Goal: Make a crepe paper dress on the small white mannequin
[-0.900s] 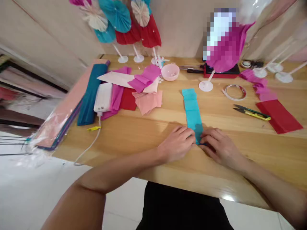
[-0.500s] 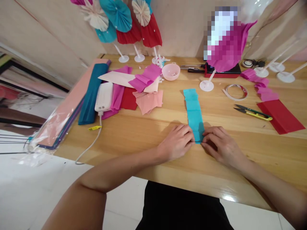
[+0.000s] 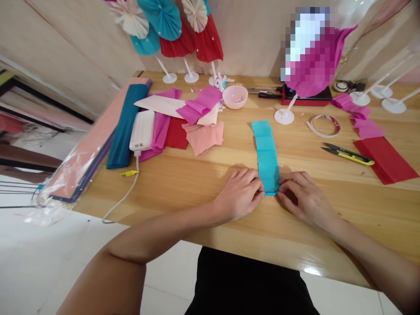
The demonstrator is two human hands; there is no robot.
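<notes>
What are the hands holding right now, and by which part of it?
The left hand and right hand hold a turquoise crepe-paper strip at its near end, one at each side edge, with the fingertips against the paper.

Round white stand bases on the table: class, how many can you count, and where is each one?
7. Three bases stand at the back left, one at the back centre, and three at the back right. Others may be hidden.

The left hand [image 3: 239,195] and right hand [image 3: 303,199] have drawn slightly apart at the blue strip [image 3: 266,157]. Its near edge now shows clearly between them.
</notes>
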